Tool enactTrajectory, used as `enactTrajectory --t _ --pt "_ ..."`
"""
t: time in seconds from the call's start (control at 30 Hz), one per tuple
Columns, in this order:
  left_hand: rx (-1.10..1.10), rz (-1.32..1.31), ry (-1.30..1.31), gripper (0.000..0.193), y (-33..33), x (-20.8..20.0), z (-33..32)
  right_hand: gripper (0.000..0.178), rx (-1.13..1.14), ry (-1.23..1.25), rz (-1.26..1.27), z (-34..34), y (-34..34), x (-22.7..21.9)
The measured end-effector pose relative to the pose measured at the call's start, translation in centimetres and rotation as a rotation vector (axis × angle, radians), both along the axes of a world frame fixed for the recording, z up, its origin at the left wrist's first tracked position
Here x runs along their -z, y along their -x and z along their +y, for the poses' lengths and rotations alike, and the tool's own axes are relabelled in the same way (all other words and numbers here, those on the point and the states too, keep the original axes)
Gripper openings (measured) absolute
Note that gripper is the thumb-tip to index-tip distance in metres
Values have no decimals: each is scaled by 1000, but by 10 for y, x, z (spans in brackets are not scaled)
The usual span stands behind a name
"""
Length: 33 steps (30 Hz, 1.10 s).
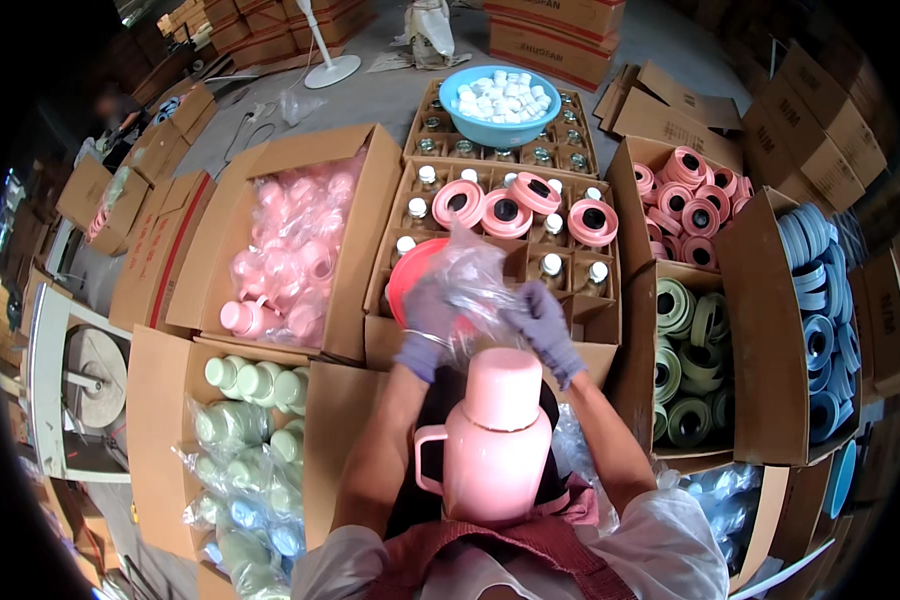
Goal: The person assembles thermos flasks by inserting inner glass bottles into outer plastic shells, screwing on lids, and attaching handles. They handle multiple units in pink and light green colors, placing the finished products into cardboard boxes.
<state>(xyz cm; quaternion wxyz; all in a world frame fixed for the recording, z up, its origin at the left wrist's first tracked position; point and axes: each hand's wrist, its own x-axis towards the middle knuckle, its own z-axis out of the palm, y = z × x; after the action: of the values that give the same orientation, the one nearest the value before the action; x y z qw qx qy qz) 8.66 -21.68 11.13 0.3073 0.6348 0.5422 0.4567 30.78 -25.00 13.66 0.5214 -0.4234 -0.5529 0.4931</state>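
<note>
Wearing lavender gloves, my left hand (432, 318) and my right hand (544, 328) are closed on a crumpled clear plastic bag (470, 275), stretched between them. Just below the hands, a pink vacuum flask (497, 455) stands upright against my lap, its pink cup lid on top and its handle to the left. Behind my left hand is a red round basin (406, 272), partly hidden by the bag. It rests over a divided carton (592, 325) of bottles with white stoppers. Several pink rings with black centres (506, 213) lie on those bottles.
A blue basin (500, 132) of white stoppers sits on another bottle carton at the back. To the left are cartons of bagged pink parts (295, 255) and green parts (245, 425). On the right, cartons hold pink (697, 200), green (692, 365) and blue rings (820, 330).
</note>
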Motion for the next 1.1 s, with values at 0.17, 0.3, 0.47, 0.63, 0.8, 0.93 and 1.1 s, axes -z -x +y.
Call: enactTrajectory --t 0.17,0.3,0.47,0.63,0.8,0.93,1.1 --pt "124 -163 89 40 36 -47 -93 9 366 -39 -406 -45 -33 -2" --pt "263 -537 54 43 33 -105 -180 12 429 -257 -111 -141 -12 -70" --pt "-12 -45 -33 35 35 -70 -250 12 239 -387 -479 -227 -20 -38" --pt "-21 145 43 25 66 -5 -356 21 -190 -479 -628 -309 -38 -16" --pt "547 -148 465 25 109 -36 -364 22 -594 -322 -714 -329 -71 2" --pt "275 -386 464 54 84 -120 -262 24 -658 -311 -911 -321 -59 10" --pt "269 257 467 41 110 -57 -254 21 -741 -444 -881 -310 -51 11"
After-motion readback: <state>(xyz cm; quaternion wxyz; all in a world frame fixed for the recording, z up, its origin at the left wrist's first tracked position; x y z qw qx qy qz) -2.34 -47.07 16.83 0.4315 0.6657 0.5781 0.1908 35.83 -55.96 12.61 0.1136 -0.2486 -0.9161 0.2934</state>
